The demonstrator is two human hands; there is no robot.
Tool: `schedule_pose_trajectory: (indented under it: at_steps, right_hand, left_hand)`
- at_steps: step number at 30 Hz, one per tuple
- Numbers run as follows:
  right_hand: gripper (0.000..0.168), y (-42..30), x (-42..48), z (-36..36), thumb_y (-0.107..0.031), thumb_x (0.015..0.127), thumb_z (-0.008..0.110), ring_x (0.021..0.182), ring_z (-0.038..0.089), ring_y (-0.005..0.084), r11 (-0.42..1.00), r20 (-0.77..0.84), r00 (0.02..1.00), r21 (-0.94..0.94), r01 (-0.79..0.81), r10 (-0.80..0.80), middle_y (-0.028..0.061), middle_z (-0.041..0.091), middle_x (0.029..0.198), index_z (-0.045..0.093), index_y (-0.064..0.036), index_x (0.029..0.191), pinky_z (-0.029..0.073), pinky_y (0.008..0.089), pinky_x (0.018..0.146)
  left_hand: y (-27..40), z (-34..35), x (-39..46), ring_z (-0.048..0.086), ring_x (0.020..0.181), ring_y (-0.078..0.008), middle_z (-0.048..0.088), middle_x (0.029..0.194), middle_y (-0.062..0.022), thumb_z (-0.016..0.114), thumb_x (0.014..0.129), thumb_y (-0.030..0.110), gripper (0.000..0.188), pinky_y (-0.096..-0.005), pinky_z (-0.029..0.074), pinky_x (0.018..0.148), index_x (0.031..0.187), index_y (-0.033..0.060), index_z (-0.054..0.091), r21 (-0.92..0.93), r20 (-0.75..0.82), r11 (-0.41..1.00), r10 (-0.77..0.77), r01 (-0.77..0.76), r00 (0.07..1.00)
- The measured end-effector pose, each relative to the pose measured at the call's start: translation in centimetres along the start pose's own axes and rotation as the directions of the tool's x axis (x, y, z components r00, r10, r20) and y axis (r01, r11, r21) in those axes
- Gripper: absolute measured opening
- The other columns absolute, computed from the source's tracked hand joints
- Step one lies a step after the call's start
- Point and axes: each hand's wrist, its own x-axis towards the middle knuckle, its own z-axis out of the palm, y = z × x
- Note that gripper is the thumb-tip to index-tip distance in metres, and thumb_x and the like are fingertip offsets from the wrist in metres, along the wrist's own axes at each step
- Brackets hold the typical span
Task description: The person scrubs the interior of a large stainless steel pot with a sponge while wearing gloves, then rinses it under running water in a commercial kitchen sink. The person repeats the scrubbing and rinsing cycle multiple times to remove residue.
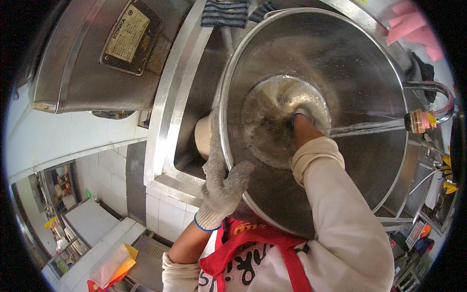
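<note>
A large round stainless-steel pot (365, 69) leans in the sink with its mouth towards me. My left hand (226, 186), in a grey-white knit glove, grips the near left rim, thumb inside and fingers along the outer wall. Cloudy, swirling water (270, 124) covers the pot's bottom. My right hand (299, 116) reaches into it; only a blue-edged cuff shows at the surface, and the fingers are hidden. From the right, a curved metal faucet (447, 98) with a wrapped nozzle (419, 122) sends a stream of water (368, 127) into the pot.
The steel sink rim (166, 146) runs along the left. Beside the pot's outer wall is a beige rounded object (203, 137). A Konka appliance (98, 54) stands upper left. A striped cloth (224, 14) lies at the back, pink cloths (412, 29) at upper right.
</note>
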Motion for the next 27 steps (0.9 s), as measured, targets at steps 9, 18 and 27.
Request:
schedule_pose_trajectory:
  at_steps: [9,18,27]
  right_hand:
    - [0.026,-0.6,-2.5,4.9,-0.021,0.076,0.043,0.075,0.056,0.0249,0.749,-0.563,0.495,-0.473,0.464,-0.662,0.0124,0.058,0.086,0.06,-0.008,0.089,0.044,0.0375,0.064]
    - [0.03,-4.1,0.6,6.3,-0.029,0.077,0.044,0.079,0.056,0.0261,0.997,-0.08,0.997,-0.069,-0.029,0.024,0.0124,0.058,0.093,0.059,-0.011,0.095,0.045,0.0366,0.064]
    - [0.021,-5.0,-12.7,3.9,-0.02,0.078,0.046,0.064,0.056,0.0227,0.367,0.472,0.433,-0.229,0.902,-0.768,0.0095,0.058,0.078,0.06,-0.005,0.082,0.045,0.0363,0.052]
  left_hand:
    - [1.4,0.2,0.2,0.054,0.079,-0.0168,0.044,0.112,-0.017,0.051,0.07,0.002,0.063,-0.0262,0.043,0.07,0.124,-0.0048,0.021,-0.206,0.059,0.967,-0.139,0.149,0.989]
    - [1.9,0.4,0.5,0.036,0.111,-0.0232,0.035,0.122,-0.02,0.051,0.071,0.004,0.062,-0.0298,0.027,0.092,0.125,-0.0047,0.021,-0.222,0.136,0.957,-0.158,0.185,0.978]
    - [2.0,-0.4,-0.1,0.031,0.114,-0.0228,0.029,0.126,-0.0184,0.053,0.071,0.004,0.066,-0.0292,0.025,0.094,0.126,-0.0046,0.018,-0.319,0.109,0.897,-0.285,0.305,0.952]
